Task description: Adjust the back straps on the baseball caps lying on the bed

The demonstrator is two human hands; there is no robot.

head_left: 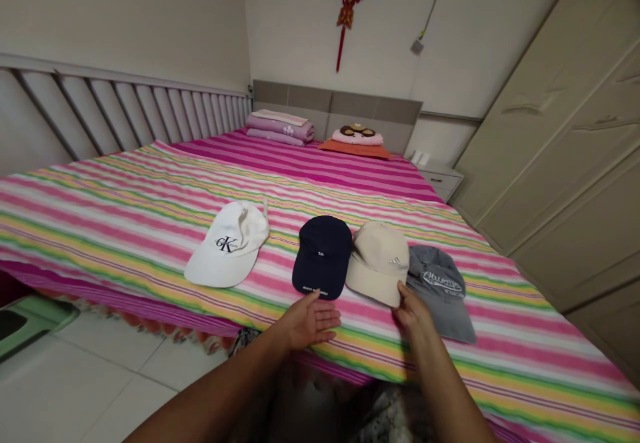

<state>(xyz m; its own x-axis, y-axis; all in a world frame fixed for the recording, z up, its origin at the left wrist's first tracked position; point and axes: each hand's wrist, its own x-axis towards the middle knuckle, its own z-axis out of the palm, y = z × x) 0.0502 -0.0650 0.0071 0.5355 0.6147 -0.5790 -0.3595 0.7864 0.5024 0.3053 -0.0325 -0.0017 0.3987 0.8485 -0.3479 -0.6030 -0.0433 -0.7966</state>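
Observation:
Several baseball caps lie in a row on a striped bed sheet (125, 203): a white cap (227, 246), a navy cap (321, 256), a beige cap (377, 263) and a grey cap (440, 289). My left hand (307, 323) hovers open, fingers stretched, just below the navy cap's brim. My right hand (413, 313) reaches to the brim edge of the beige cap, its fingertips touching it, right beside the grey cap. The beige cap overlaps the grey one slightly.
Folded purple bedding (280, 126) and an orange pillow with a plush toy (356, 141) sit at the headboard. A wardrobe (565, 136) lines the right side, a nightstand (440, 177) stands in the corner. A green stool (30, 319) stands on the tiled floor at left.

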